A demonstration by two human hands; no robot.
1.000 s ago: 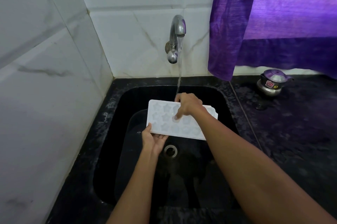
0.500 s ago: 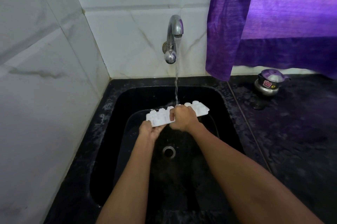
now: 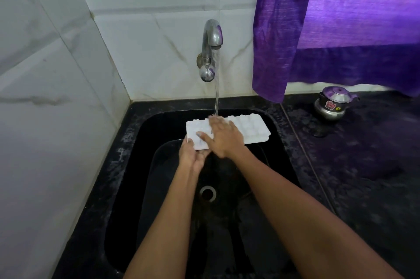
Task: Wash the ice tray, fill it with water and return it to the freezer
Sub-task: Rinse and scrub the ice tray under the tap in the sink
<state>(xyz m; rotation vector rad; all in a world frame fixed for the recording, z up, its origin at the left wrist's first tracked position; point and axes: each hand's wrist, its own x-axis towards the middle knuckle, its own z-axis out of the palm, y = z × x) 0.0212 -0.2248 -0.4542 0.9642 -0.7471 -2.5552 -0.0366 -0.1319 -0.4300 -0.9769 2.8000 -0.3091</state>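
A white ice tray is held over the black sink, turned bottom up so its rounded cell backs show. My left hand grips the tray's near left corner from below. My right hand lies flat on the tray's back with fingers spread. Water runs from the metal tap and lands at my right hand's fingertips on the tray.
A sink drain lies below my arms. A small steel pot with a lid stands on the dark counter at the right. A purple curtain hangs above it. White tiled walls close the left and back.
The tray, first facing me with star cells showing, has been flipped bottom up. My right hand went from poking a cell to lying flat on the tray's back.
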